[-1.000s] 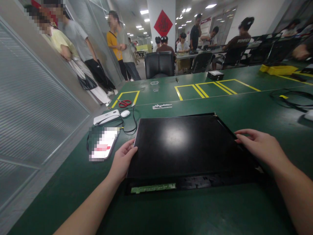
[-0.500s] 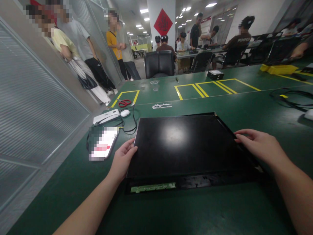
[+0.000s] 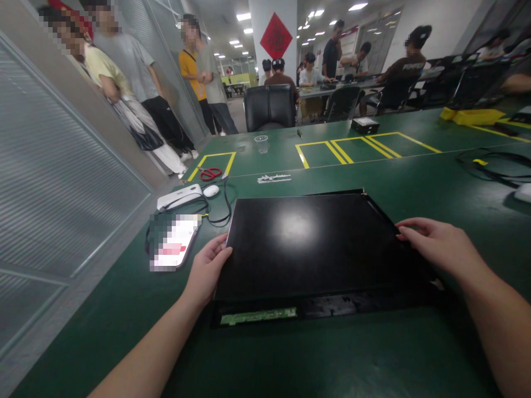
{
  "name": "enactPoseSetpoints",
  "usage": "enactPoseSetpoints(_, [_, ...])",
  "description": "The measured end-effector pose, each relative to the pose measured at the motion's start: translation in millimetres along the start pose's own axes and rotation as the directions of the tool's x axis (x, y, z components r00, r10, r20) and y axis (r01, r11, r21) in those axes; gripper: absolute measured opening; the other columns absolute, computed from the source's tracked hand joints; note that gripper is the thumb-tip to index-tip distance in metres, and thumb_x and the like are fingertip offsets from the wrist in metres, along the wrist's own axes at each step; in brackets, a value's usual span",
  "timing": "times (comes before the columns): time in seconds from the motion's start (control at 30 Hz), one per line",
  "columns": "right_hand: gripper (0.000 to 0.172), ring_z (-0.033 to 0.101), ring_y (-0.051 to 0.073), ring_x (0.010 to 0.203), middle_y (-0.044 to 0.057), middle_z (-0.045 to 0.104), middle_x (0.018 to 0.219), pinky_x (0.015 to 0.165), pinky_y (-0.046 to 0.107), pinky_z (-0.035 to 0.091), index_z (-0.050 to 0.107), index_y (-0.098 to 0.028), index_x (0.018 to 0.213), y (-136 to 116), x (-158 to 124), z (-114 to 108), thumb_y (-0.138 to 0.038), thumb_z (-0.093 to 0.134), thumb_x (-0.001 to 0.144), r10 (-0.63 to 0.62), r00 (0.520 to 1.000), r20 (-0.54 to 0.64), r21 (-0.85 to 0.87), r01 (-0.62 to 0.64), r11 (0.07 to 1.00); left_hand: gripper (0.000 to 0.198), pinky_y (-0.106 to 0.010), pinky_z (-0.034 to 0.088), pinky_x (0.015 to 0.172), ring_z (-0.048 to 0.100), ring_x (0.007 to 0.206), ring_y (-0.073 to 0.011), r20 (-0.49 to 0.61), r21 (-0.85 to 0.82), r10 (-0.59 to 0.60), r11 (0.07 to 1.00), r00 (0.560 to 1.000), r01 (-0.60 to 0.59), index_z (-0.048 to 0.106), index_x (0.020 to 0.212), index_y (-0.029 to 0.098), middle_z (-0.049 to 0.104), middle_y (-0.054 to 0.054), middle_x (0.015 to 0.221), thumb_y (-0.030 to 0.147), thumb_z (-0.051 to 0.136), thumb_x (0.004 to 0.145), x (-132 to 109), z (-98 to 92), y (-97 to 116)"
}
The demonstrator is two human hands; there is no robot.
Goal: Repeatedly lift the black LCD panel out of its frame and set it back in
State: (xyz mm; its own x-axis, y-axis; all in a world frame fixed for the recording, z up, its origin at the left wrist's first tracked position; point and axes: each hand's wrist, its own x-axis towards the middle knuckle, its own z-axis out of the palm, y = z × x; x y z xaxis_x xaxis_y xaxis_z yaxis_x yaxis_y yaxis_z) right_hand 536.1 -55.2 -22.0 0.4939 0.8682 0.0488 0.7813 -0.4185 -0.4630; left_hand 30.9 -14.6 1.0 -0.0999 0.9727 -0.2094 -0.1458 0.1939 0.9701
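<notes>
Near the left edge of the green table (image 3: 323, 354) lies a phone (image 3: 176, 246), its screen blurred into blocks you cannot read. Just beyond it sits a white slab-shaped device (image 3: 179, 196), crossed by a dark cable (image 3: 191, 207). Your left hand (image 3: 209, 265) holds the left edge of the black screen panel (image 3: 307, 254) between thumb and fingers, the thumb on top, the fingertips partly hidden. The panel is well in from the table's left edge; the near edge falls below your view. Along the panel's near side a green circuit strip (image 3: 259, 316) shows at left, and beside it a dark frame (image 3: 348, 305) is hard to make out, black on black. At the panel's right side your right hand (image 3: 442, 243) has thumb and forefinger narrowed together, its other fingers mostly hidden; whether they pinch the rim or only touch it, you cannot tell. Farther right lies black cabling (image 3: 492, 173), and a white object (image 3: 523, 193) cut off by the view
</notes>
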Motion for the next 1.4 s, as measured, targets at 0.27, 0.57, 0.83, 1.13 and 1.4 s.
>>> enactPoseSetpoints(0.27, [0.039, 0.074, 0.028, 0.076, 0.0, 0.079, 0.075, 0.066, 0.039, 0.048, 0.08, -0.032, 0.095, -9.6, -5.1, -2.1, -0.058, 0.059, 0.075, 0.029, 0.999, -0.014, 0.004, -0.029, 1.0, 0.071, -0.036, 0.056, 0.082, 0.078, 0.092, -0.0306, 0.01, 0.01, 0.011, 1.0, 1.0, -0.011, 0.075, 0.112, 0.017, 0.082, -0.005, 0.085, 0.045, 0.1, 0.051, -0.1, -0.1, -0.4])
enactPoseSetpoints(0.57, [0.038, 0.074, 0.027, 0.075, 0.0, 0.079, 0.075, 0.067, 0.039, 0.049, 0.08, -0.032, 0.093, -14.9, -8.1, -4.0, -0.057, 0.06, 0.073, 0.029, 0.999, -0.018, 0.021, -0.029, 0.999, 0.072, -0.034, 0.056, 0.078, 0.078, 0.087, -0.0288, 0.016, 0.006, 0.019, 1.0, 1.0, -0.019, 0.073, 0.114, 0.015, 0.082, -0.004, 0.085, 0.044, 0.099, 0.053, 0.7, 0.0, -1.4])
enactPoseSetpoints(0.83, [0.036, 0.073, 0.027, 0.078, 0.0, 0.079, 0.078, 0.066, 0.038, 0.048, 0.08, -0.032, 0.094, -10.4, -7.4, 1.3, -0.056, 0.059, 0.077, 0.012, 0.999, -0.047, 0.005, -0.012, 1.0, 0.078, -0.033, 0.056, 0.077, 0.077, 0.082, -0.027, -0.009, 0.008, -0.002, 1.0, 1.0, 0.002, 0.072, 0.117, 0.014, 0.081, -0.003, 0.081, 0.043, 0.099, 0.051, -1.6, 1.1, 0.8])
enactPoseSetpoints(1.13, [0.039, 0.074, 0.026, 0.078, 0.0, 0.08, 0.08, 0.068, 0.039, 0.049, 0.08, -0.032, 0.097, -6.5, -5.3, -0.1, -0.059, 0.059, 0.076, 0.004, 1.0, -0.02, -0.001, -0.004, 1.0, 0.075, -0.035, 0.057, 0.079, 0.078, 0.088, -0.0294, 0.016, 0.024, 0.018, 1.0, 1.0, -0.018, 0.072, 0.119, 0.015, 0.08, -0.004, 0.083, 0.044, 0.098, 0.055, -0.9, -1.0, 0.2])
enactPoseSetpoints(1.4, [0.037, 0.072, 0.026, 0.073, 0.0, 0.08, 0.077, 0.065, 0.038, 0.047, 0.081, -0.032, 0.09, -20.1, -11.5, -4.9, -0.057, 0.059, 0.072, 0.018, 0.999, -0.047, 0.006, -0.018, 1.0, 0.07, -0.037, 0.059, 0.079, 0.078, 0.087, -0.0313, 0.016, 0.059, 0.042, 0.997, 0.999, -0.043, 0.074, 0.115, 0.016, 0.079, -0.005, 0.082, 0.045, 0.097, 0.056, -0.9, -0.1, -0.4])
